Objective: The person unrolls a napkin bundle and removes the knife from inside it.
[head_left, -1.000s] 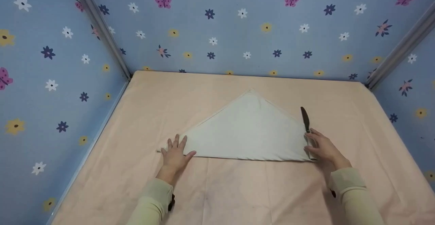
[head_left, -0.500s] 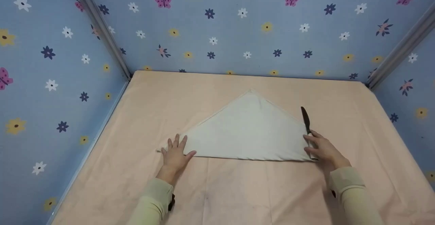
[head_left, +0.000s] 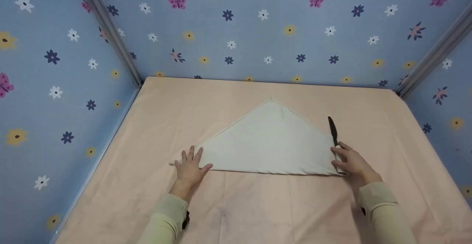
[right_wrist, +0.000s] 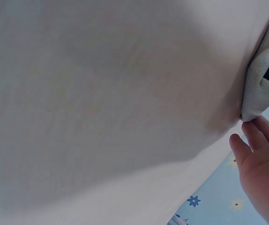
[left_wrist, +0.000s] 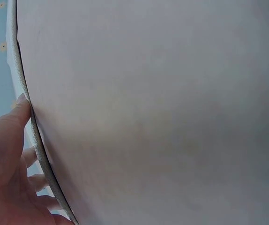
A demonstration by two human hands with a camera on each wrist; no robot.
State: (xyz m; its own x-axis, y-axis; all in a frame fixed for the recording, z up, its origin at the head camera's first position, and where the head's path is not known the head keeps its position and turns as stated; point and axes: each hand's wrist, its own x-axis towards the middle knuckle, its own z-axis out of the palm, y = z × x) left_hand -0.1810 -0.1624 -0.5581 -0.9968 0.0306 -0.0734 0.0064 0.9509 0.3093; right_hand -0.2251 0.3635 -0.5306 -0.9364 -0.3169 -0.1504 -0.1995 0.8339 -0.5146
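A pale green cloth napkin (head_left: 265, 140), folded to a triangle with its peak away from me, lies on the table. My left hand (head_left: 188, 167) rests flat on its left corner, fingers spread. At the right side the cloth is rolled; the rolled end (right_wrist: 261, 86) shows as a coil in the right wrist view. A dark knife blade (head_left: 332, 129) sticks out beyond the far end of this roll, its lower part hidden by cloth and hand. My right hand (head_left: 354, 163) holds the roll, fingertips and thumb on its top.
A peach tablecloth (head_left: 250, 207) with light creases covers the table. Blue flowered panels (head_left: 243, 30) stand along the back and both sides, joined by grey metal posts (head_left: 110, 30) at the corners.
My right hand has shifted very slightly to the right, along with the knife and the rolled edge. The left hand has stayed in place.
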